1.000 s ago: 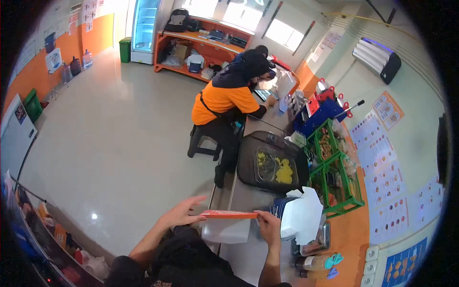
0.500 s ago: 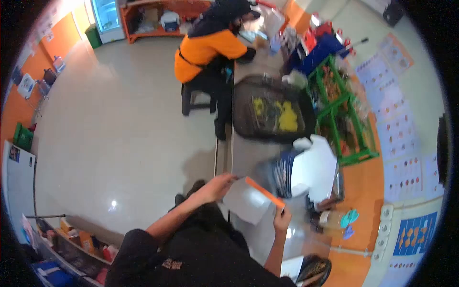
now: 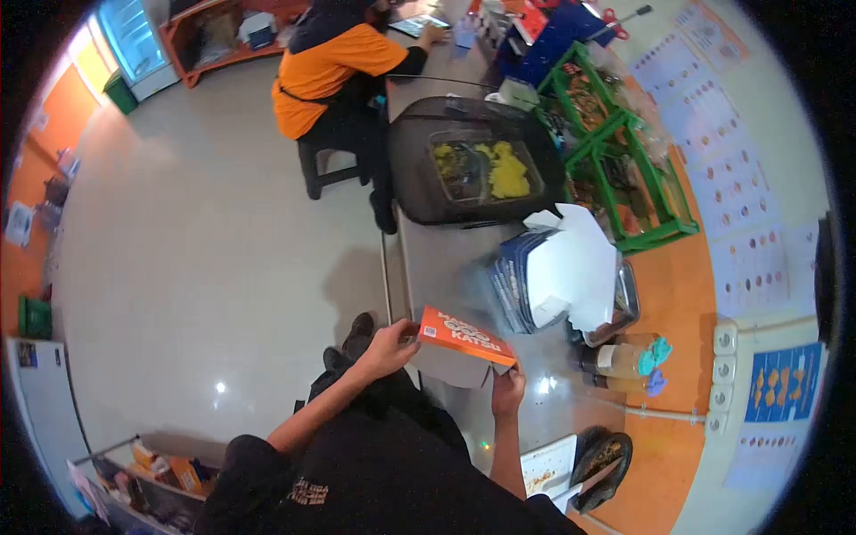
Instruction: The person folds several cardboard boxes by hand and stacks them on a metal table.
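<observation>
Head view: left fingers [image 3: 407, 331] and right fingers [image 3: 511, 376] pinch opposite ends of an orange carton [image 3: 467, 335].

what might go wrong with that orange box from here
The orange box is held only near its ends by the left hand and right hand, close to the edge of the counter, so a slip might drop it on the floor.
The right forearm is close beside the white tray and might brush it.
</observation>
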